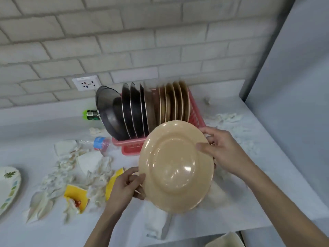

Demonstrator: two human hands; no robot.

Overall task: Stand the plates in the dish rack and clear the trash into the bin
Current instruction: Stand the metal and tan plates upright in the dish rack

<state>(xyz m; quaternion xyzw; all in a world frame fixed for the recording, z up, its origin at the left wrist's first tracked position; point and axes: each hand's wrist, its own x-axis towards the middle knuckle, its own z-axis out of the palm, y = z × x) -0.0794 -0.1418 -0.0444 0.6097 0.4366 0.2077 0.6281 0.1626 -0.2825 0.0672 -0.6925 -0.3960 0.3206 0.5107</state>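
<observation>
A tan plate point(175, 166) is held up tilted, its underside facing me, in front of the pink dish rack point(131, 147). My left hand point(127, 186) grips its lower left rim. My right hand point(221, 148) grips its upper right rim, thumb on the underside. Several dark plates point(131, 109) and several tan plates point(175, 102) stand upright in the rack. Crumpled white paper point(62, 173) and yellow wrappers point(75, 195) lie scattered on the counter to the left. No bin shows.
A patterned white plate point(8, 186) lies at the left edge. A clear plastic bottle point(99, 143) and a green bottle point(90, 114) lie left of the rack. More white scraps point(229, 118) lie right of it. A wall socket point(86, 83) sits behind. A grey panel point(293, 77) rises on the right.
</observation>
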